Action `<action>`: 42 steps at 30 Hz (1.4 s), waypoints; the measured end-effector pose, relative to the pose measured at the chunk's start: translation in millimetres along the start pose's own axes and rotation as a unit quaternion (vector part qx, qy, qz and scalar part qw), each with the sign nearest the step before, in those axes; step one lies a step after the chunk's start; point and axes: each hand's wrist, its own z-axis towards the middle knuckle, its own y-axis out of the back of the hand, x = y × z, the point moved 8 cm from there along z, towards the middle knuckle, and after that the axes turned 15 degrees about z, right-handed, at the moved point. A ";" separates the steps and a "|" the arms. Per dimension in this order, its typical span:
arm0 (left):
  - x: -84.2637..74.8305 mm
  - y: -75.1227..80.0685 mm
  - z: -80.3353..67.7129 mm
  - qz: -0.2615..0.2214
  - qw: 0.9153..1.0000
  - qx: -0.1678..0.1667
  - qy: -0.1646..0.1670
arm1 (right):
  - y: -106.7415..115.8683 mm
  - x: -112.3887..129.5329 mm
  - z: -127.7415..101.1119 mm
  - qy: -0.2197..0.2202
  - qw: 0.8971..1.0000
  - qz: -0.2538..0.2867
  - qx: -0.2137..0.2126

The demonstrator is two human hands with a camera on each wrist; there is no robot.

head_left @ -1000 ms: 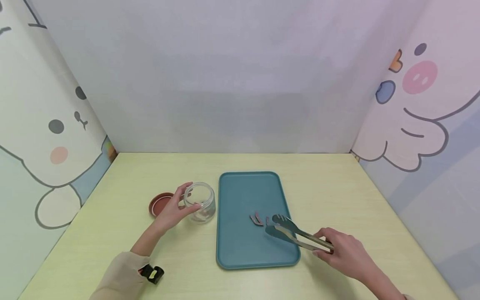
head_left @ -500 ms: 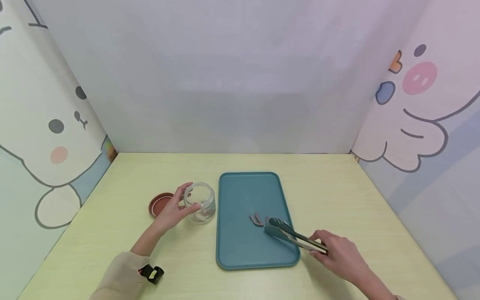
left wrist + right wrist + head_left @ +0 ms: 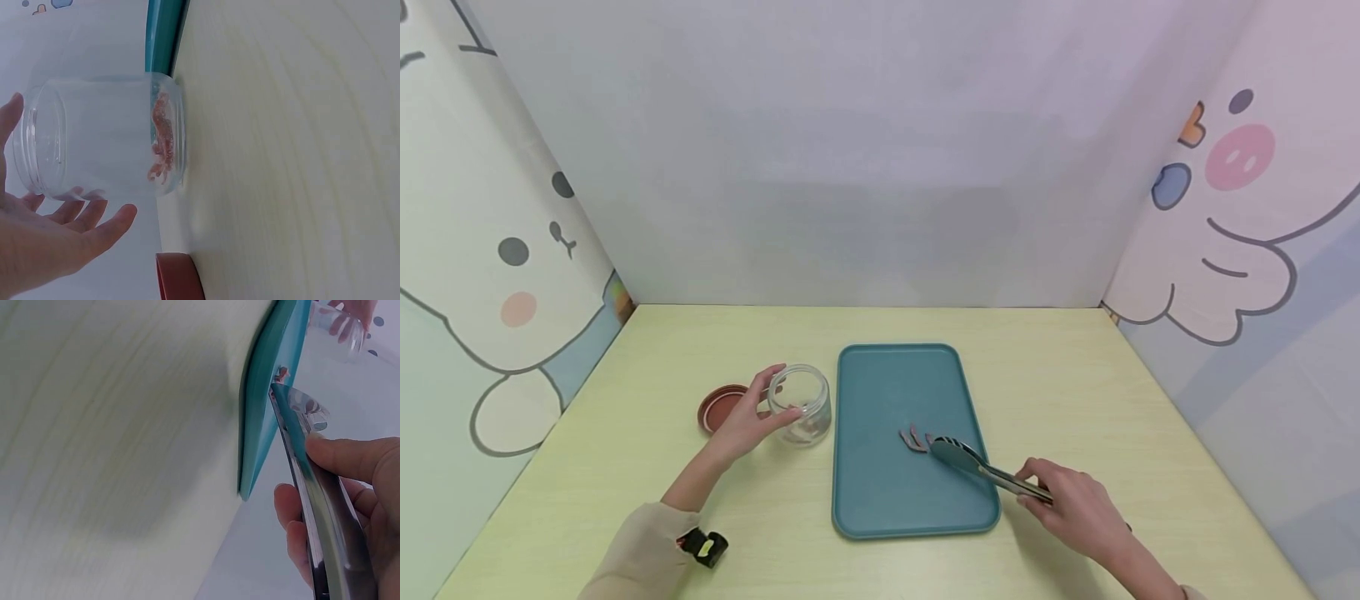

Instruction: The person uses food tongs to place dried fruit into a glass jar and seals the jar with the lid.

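Note:
A clear glass jar (image 3: 808, 427) stands upright on the table, with reddish pieces (image 3: 162, 137) at its bottom in the left wrist view. My left hand (image 3: 751, 425) holds the jar near its rim, thumb on one side and fingers on the other. My right hand (image 3: 1075, 508) grips metal tongs (image 3: 992, 472), whose arms are squeezed together. The tong tips are low over the blue-green tray (image 3: 895, 379), at a small reddish strip (image 3: 929, 438). Whether the strip is pinched between them, I cannot tell. More reddish-brown strips (image 3: 913, 442) lie just left of the tips.
A brown-red round lid (image 3: 721, 408) lies on the table left of the jar, partly behind my left hand. The jar stands close to the tray's left edge. A pale wood table (image 3: 760, 533) carries everything, with printed curtains (image 3: 880, 167) round its back and sides.
The tongs have moved slightly left, and their arms have come together at the strip. My right hand has shifted a little left with them. My left hand and the jar stay put.

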 end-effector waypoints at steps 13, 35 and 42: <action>0.6 -0.6 0.0 0.002 1.000 0.002 0.005 | 3.9 -2.9 3.3 -0.003 0.999 0.031 -0.019; 2.0 -1.0 0.5 0.008 1.000 0.004 0.010 | 42.9 23.4 35.9 0.083 0.992 0.022 -0.088; 2.2 -2.2 0.9 0.010 1.000 0.006 0.007 | 50.8 40.0 51.4 0.116 0.989 0.025 -0.092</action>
